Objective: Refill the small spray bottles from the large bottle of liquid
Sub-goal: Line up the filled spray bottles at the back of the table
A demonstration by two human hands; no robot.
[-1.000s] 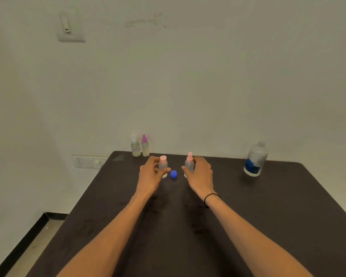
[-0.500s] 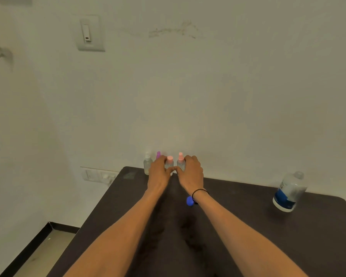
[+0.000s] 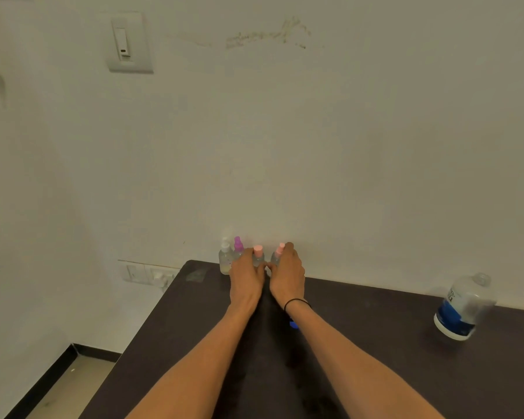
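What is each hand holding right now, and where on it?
Left hand grips one pink-capped spray bottle by its body; right hand grips the other pink-capped bottle likewise.

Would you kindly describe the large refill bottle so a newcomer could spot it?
Start at the dark table and follow its far edge rightwards. The large bottle stands alone there, clear with a blue label, far bigger than the small bottles by the hands.
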